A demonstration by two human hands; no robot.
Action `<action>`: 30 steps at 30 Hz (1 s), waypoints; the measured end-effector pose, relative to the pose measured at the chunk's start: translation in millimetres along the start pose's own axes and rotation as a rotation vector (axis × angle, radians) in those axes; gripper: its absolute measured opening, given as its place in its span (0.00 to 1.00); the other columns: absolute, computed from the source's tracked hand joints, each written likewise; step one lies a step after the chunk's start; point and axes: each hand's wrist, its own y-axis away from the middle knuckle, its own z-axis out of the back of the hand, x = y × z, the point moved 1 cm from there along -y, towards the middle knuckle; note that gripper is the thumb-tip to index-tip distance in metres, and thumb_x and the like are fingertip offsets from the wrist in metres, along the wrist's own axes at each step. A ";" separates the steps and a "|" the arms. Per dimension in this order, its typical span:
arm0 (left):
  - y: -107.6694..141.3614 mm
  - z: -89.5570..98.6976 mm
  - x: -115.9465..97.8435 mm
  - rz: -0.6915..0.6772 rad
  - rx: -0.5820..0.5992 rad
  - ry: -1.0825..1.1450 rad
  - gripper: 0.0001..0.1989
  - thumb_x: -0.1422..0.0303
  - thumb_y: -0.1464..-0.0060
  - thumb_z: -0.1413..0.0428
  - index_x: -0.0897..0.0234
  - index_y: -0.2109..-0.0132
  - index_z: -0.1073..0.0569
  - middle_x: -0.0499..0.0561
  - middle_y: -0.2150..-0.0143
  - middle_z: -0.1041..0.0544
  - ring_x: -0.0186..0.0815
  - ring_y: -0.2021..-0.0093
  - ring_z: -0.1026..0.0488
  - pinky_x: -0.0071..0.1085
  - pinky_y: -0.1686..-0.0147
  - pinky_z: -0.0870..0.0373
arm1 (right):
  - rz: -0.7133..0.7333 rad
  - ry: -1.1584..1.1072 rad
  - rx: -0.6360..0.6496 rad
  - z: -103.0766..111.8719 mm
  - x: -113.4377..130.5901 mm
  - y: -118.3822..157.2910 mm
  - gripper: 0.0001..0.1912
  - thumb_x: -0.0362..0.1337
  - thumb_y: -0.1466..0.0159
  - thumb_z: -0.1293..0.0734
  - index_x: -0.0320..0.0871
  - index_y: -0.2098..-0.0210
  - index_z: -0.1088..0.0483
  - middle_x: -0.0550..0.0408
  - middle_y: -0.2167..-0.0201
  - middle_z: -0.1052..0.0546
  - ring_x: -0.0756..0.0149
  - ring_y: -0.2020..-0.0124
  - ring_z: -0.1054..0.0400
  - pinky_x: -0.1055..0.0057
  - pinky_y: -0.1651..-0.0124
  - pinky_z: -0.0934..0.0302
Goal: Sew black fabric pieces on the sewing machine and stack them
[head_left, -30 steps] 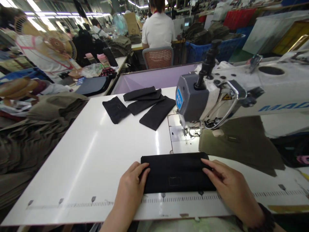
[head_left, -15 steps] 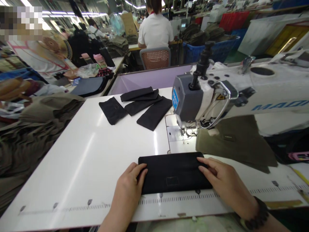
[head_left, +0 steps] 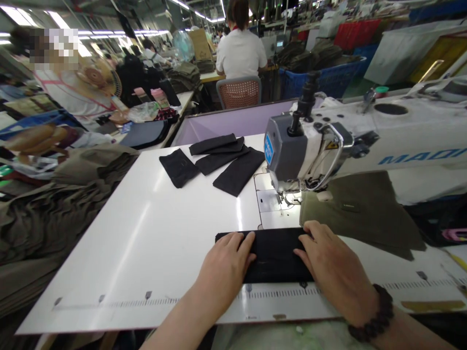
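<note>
A black fabric piece [head_left: 279, 255] lies flat at the front of the white table, below the sewing machine's needle area. My left hand [head_left: 228, 262] rests over its left part, fingertips pressing on the cloth. At the right end, my right hand [head_left: 328, 262] has its thumb and fingers on the fabric; a dark beaded bracelet circles that wrist. Several black folded pieces [head_left: 239, 170] lie further back on the table. Beside the needle plate, olive fabric [head_left: 361, 209] with a small label spreads to the right.
The white and grey sewing machine [head_left: 288, 146] stands at the right. Piled olive cloth [head_left: 54, 214] borders the table's left side. A ruler scale [head_left: 168, 301] runs along the front edge. Behind are a seated person [head_left: 241, 51], another person at left, and a blue basket [head_left: 321, 78].
My left hand has moved right, from the fabric's left end onto its top. My right hand has shifted slightly up at the right end. The fabric looks narrower from front to back. The view has shifted slightly.
</note>
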 end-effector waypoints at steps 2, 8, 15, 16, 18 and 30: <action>-7.0 1.9 -13.3 0.077 0.028 -0.047 0.18 0.65 0.46 0.49 0.68 0.50 0.34 0.57 0.62 0.28 0.45 0.62 0.31 0.44 0.63 0.31 | 0.119 -0.039 -0.058 -4.1 7.2 -2.0 0.17 0.26 0.40 0.50 0.35 0.65 0.31 0.40 0.56 0.32 0.56 0.57 0.36 0.59 0.57 0.38; -8.7 -22.2 -32.0 0.041 -0.096 -0.062 0.19 0.66 0.44 0.52 0.78 0.51 0.35 0.66 0.51 0.33 0.50 0.50 0.36 0.45 0.53 0.36 | 0.351 -0.181 -0.035 -16.3 13.3 -0.8 0.19 0.27 0.38 0.51 0.36 0.58 0.33 0.46 0.55 0.29 0.64 0.54 0.36 0.66 0.54 0.37; 1.0 -38.1 -32.7 0.036 -0.125 -0.043 0.22 0.66 0.42 0.57 0.81 0.46 0.42 0.69 0.46 0.38 0.52 0.44 0.42 0.48 0.48 0.40 | 0.360 -0.148 -0.002 -27.6 12.8 8.7 0.26 0.43 0.42 0.39 0.38 0.47 0.41 0.44 0.47 0.37 0.54 0.45 0.47 0.51 0.47 0.47; 0.8 -37.9 -33.6 0.043 -0.114 -0.040 0.23 0.66 0.42 0.57 0.79 0.45 0.42 0.68 0.45 0.39 0.51 0.44 0.43 0.48 0.48 0.41 | 0.363 -0.130 0.001 -29.3 12.5 9.4 0.26 0.43 0.42 0.39 0.39 0.46 0.42 0.44 0.46 0.39 0.53 0.44 0.49 0.50 0.47 0.48; -0.2 -37.5 -33.8 0.049 -0.100 -0.035 0.24 0.64 0.42 0.57 0.77 0.44 0.44 0.66 0.42 0.42 0.49 0.41 0.47 0.47 0.46 0.43 | 0.361 -0.109 0.015 -31.5 12.1 10.0 0.26 0.43 0.42 0.39 0.40 0.46 0.42 0.45 0.43 0.41 0.51 0.42 0.54 0.47 0.47 0.51; 34.6 -24.5 25.0 0.248 -0.294 -0.191 0.22 0.64 0.41 0.58 0.72 0.43 0.44 0.68 0.44 0.41 0.52 0.46 0.40 0.49 0.53 0.38 | 0.294 -0.137 0.082 -27.5 14.6 8.1 0.26 0.42 0.42 0.38 0.43 0.45 0.43 0.47 0.42 0.44 0.52 0.40 0.56 0.45 0.45 0.56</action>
